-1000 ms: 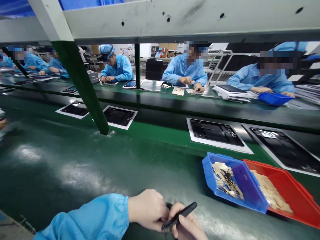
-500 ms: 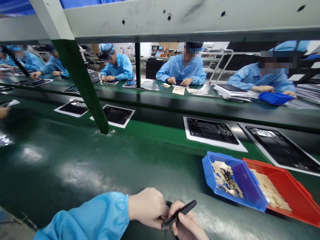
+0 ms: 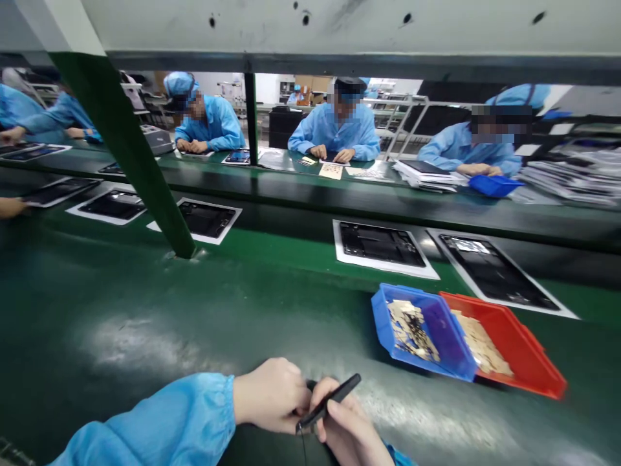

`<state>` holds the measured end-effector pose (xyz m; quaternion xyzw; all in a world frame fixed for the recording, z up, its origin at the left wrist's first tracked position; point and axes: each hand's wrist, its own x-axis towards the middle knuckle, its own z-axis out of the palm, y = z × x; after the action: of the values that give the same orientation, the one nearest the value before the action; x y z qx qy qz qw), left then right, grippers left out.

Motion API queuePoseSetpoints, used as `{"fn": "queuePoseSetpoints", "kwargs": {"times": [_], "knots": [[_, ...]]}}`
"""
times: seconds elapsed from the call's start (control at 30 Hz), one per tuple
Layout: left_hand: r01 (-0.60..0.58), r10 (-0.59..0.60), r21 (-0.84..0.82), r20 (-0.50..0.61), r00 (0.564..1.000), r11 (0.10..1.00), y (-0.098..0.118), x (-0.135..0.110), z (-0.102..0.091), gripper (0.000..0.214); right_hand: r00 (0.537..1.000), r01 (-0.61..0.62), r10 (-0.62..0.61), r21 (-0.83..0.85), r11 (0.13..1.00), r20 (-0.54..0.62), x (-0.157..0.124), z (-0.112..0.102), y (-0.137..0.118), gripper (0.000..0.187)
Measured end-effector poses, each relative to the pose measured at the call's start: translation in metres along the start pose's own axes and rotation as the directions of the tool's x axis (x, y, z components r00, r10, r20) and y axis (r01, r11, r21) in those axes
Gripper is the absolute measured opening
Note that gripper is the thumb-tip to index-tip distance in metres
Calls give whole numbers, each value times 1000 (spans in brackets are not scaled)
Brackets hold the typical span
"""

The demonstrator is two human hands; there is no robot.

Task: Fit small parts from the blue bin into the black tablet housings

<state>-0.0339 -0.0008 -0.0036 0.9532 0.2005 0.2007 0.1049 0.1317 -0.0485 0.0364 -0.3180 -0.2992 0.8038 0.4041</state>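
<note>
My left hand [image 3: 270, 395], in a light blue sleeve, rests closed at the near edge of the green bench [image 3: 145, 323], its fingers curled round something small and dark that I cannot make out. My right hand [image 3: 350, 432] meets it from the right and grips black tweezers [image 3: 330, 401], their tip pointing down between the two hands. A blue bin [image 3: 427, 333] of small gold and black parts sits to the right, an arm's reach away, with a red bin [image 3: 509, 343] of pale parts beside it.
Dark tablet shells on white trays [image 3: 383, 249] [image 3: 495, 275] [image 3: 206, 220] lie along the green conveyor belt behind. A slanted green post [image 3: 126, 152] stands at the left. Several people in blue coats work at the far bench; a hand [image 3: 10, 207] shows at the left edge.
The view has shifted, so everything sits a little further left and lower. The trays on the belt have moved left. My hands stay together with the tweezers.
</note>
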Motion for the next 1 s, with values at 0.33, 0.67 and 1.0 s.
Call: {"fn": "queuePoseSetpoints", "kwargs": {"times": [0.33,0.67,1.0], "knots": [[43,-40,-42,66,997,998,6,-1,-4,35,999,35,-34,65,997,-19,2,2,6,26],[60,-56,-61,64,996,996,7,0,-5,32,999,52,-53,72,996,9,2,1,5,25],[70,-65,-98,45,997,993,7,0,-6,30,997,66,-68,72,995,24,2,0,7,23]]}}
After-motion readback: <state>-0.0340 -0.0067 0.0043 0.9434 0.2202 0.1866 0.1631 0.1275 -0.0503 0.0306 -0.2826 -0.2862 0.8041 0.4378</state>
